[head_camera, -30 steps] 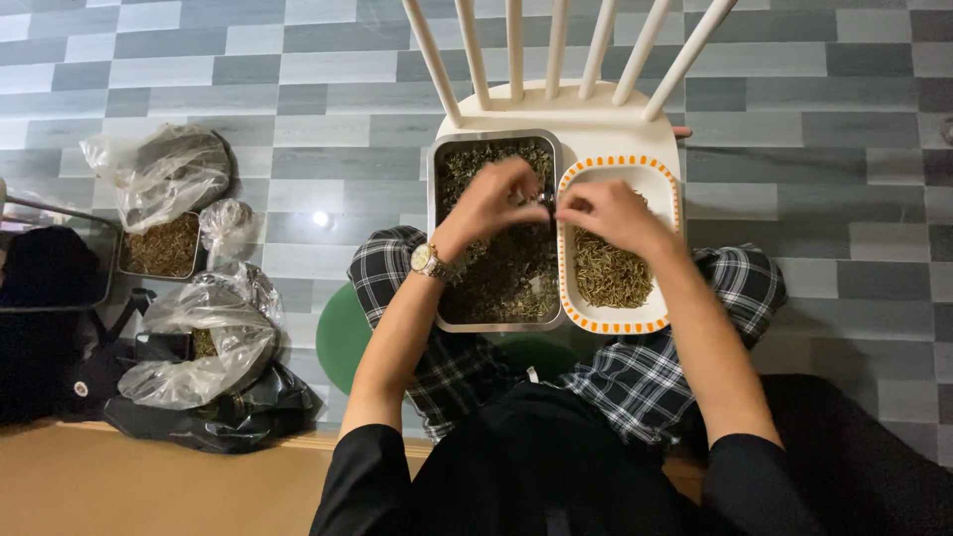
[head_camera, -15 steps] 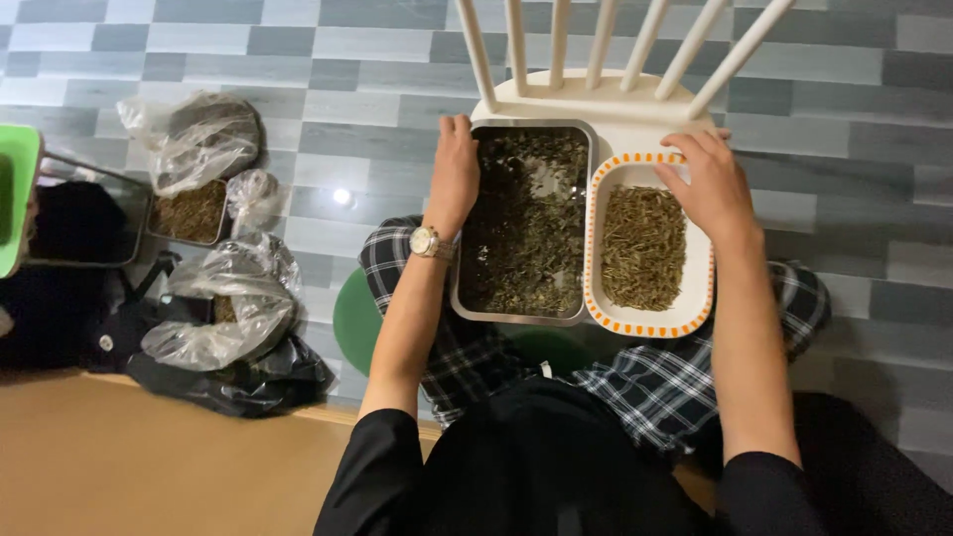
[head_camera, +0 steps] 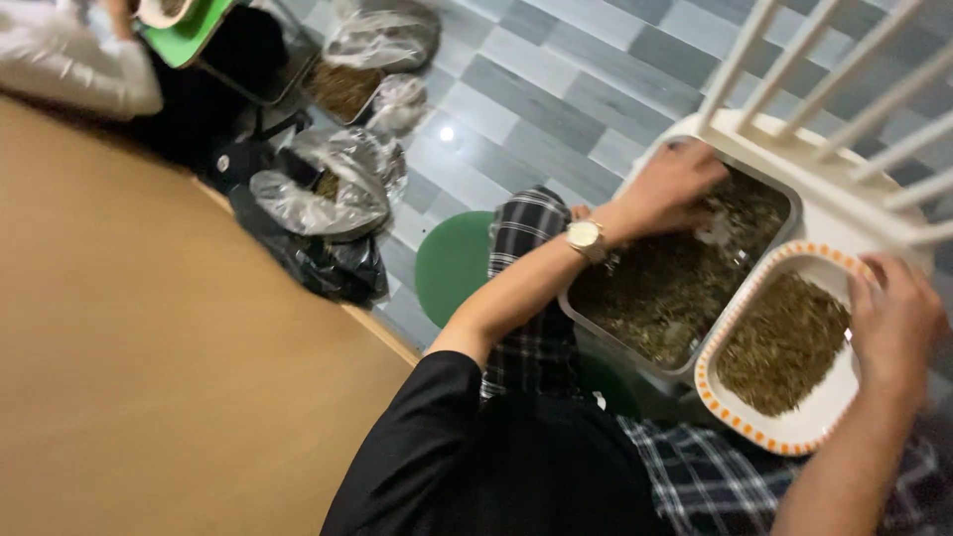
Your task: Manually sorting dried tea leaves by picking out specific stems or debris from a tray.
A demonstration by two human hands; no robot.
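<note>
A metal tray full of dried green-brown leaves sits on the seat of a white slatted chair. My left hand, with a wristwatch, curls over the tray's far corner. Beside the tray, nearer to me on the right, lies a white oblong dish with an orange-patterned rim and a smaller heap of the same leaves. My right hand grips that dish's right rim. My knees in checked trousers are under both.
A green stool stands by my left knee. Clear plastic bags of dried leaves, a black bag and a metal container lie on the grey tiled floor. A brown wooden surface fills the left. Another person's white sleeve and a green tray are at top left.
Both hands left the middle between tray and dish and spread to the outer edges. My head then turned, so the whole scene now appears tilted and shifted right.
</note>
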